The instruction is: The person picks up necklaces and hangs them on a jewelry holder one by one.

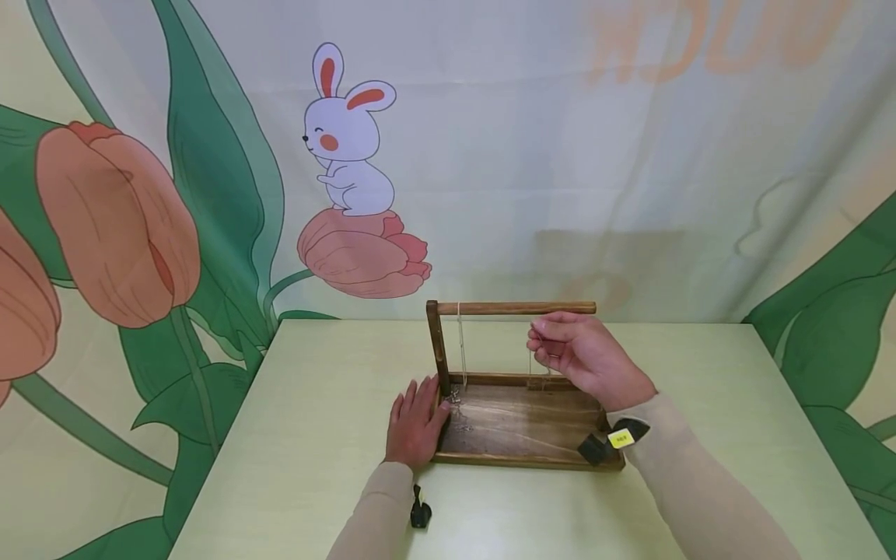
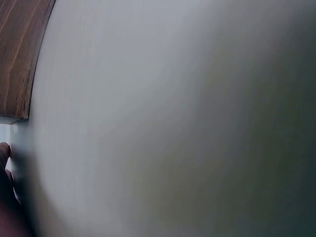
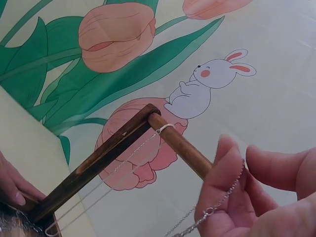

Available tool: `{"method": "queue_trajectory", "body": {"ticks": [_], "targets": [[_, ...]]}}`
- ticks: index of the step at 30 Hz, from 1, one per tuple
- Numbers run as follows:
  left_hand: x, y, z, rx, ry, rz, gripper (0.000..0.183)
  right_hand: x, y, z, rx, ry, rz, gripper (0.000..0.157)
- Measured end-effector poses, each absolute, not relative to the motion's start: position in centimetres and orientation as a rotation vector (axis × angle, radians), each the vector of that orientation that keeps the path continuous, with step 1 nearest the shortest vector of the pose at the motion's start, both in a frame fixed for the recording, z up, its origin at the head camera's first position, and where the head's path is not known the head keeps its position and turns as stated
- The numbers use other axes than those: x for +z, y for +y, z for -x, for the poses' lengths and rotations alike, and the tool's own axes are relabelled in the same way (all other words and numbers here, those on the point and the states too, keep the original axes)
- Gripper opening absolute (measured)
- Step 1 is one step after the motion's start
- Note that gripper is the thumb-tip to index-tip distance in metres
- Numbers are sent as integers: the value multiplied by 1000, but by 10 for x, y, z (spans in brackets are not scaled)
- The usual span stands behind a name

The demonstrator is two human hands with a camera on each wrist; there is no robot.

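A wooden jewellery stand has a shallow tray (image 1: pixel 521 428), an upright post (image 1: pixel 439 346) and a round bar (image 1: pixel 490 308). My right hand (image 1: pixel 588 354) is raised just below the bar's right part, pinching a thin silver chain necklace (image 3: pixel 231 190) between thumb and fingers; the chain hangs down in loops. Another fine chain (image 1: pixel 462 346) hangs over the bar near the post. With fingers stretched out, my left hand (image 1: pixel 414 428) rests at the tray's left edge. A small heap of silver chain (image 1: pixel 455 398) lies in the tray's left end.
The stand sits on a pale table (image 1: pixel 329 389). Behind it hangs a cloth backdrop (image 1: pixel 490 155) printed with tulips and a rabbit. A black strap with a yellow label (image 1: pixel 620 439) is on the right wrist, and a black piece (image 1: pixel 420 513) is by the left wrist.
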State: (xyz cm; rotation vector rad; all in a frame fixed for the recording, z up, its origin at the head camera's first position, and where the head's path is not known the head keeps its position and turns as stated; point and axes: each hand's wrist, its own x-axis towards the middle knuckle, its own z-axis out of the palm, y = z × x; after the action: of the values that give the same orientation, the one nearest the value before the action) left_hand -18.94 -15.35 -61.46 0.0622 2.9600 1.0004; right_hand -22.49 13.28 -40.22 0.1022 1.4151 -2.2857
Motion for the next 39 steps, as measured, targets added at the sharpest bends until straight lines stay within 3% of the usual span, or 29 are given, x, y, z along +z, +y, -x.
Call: {"method": "queue_trajectory", "body": {"ticks": [9, 25, 34, 39], "targets": [[-614, -154, 188, 1009, 2956, -65, 61, -398, 133, 223, -2327, 1462, -109, 13], [-617, -154, 190, 1013, 2963, -58, 61, -388, 120, 228, -2378, 1338, 20, 29], [-617, -155, 190, 1002, 2975, -60, 61, -388, 119, 239, -2489, 1319, -77, 16], [-617, -154, 191, 998, 2978, -65, 61, -390, 127, 240, -2514, 1367, -81, 19]]}}
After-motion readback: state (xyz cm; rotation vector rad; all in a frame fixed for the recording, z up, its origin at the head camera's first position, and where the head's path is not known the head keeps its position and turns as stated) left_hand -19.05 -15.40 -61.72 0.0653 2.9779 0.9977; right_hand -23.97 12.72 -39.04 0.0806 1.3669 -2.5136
